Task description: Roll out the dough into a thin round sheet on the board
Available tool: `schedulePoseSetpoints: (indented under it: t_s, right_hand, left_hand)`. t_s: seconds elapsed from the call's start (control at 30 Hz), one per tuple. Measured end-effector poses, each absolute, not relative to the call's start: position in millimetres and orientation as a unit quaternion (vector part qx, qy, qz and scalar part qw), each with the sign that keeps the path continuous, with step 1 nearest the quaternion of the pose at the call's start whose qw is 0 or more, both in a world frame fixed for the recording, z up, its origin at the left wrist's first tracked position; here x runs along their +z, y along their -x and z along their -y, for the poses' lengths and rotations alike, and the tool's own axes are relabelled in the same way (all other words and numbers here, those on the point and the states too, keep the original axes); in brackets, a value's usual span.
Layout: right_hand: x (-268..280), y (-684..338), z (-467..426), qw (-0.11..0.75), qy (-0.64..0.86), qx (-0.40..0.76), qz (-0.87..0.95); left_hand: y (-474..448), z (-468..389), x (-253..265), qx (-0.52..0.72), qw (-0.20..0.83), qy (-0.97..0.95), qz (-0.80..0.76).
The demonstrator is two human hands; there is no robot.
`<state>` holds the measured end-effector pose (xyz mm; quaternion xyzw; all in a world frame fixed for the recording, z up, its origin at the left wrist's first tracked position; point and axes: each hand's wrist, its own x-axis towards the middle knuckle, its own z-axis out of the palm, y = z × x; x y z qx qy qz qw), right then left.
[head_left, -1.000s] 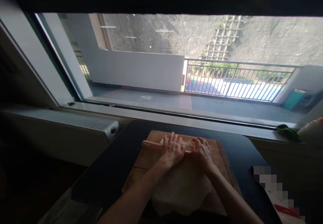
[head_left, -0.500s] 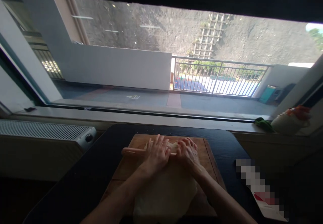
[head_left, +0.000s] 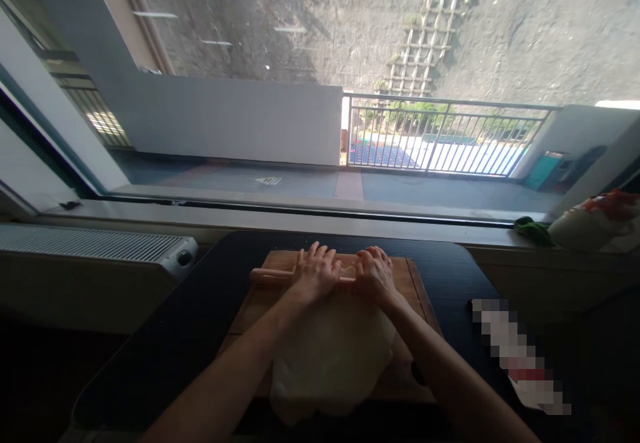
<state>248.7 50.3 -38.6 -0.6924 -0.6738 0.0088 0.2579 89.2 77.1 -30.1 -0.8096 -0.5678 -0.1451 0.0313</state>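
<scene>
A wooden rolling pin [head_left: 270, 276] lies across the far part of a wooden board [head_left: 407, 290], over a wide, pale sheet of dough [head_left: 333, 353]. My left hand [head_left: 316, 274] rests on the pin left of its middle, fingers reaching over it. To the right, my right hand [head_left: 375, 272] curls over the pin, covering its right end. A little dough shows between the hands. Towards me the sheet spreads out and hangs past the board's near edge. Both palms hide part of the pin.
The board stands on a dark table [head_left: 190, 323]. A partly pixelated flat item [head_left: 535, 396] lies at the table's right side. Behind are a window sill [head_left: 300, 220], a radiator [head_left: 100, 246] at left, and a pale pot [head_left: 583, 226] beside a green cloth [head_left: 533, 230] at right.
Both hands and the rolling pin have shifted slightly towards the board's far edge. The camera view has also moved, so more of the dough's near edge shows.
</scene>
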Motion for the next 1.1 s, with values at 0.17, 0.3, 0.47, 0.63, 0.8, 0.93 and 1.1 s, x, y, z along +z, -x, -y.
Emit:
schedulePoseSetpoints:
  t_s: [0.17, 0.3, 0.47, 0.63, 0.8, 0.93, 1.1]
  right_hand:
    - [-27, -245, -66, 0.239, 0.685, -0.052, 0.686]
    - [-34, -239, -62, 0.229, 0.684, -0.024, 0.692]
    - [-30, -241, -87, 0.209, 0.729, -0.011, 0.652]
    - [-32, -239, -78, 0.213, 0.709, -0.020, 0.672]
    - [-37, -239, -68, 0.232, 0.672, -0.022, 0.703]
    - [-27, -243, -86, 0.238, 0.696, -0.026, 0.677]
    - [-37, -247, -70, 0.244, 0.671, -0.022, 0.700]
  left_hand:
    - [-97, -84, -25, -0.156, 0.031, 0.775, 0.612]
    - [-91, -65, -34, -0.181, 0.042, 0.778, 0.601]
    - [-97, -88, -24, -0.177, 0.013, 0.757, 0.628]
    - [-95, -88, -26, -0.150, -0.023, 0.765, 0.626]
    - [-90, -80, -35, -0.167, 0.004, 0.777, 0.607]
    - [-98, -109, -24, -0.129, -0.036, 0.762, 0.633]
    - [-95, -104, -29, -0.159, -0.012, 0.774, 0.613]
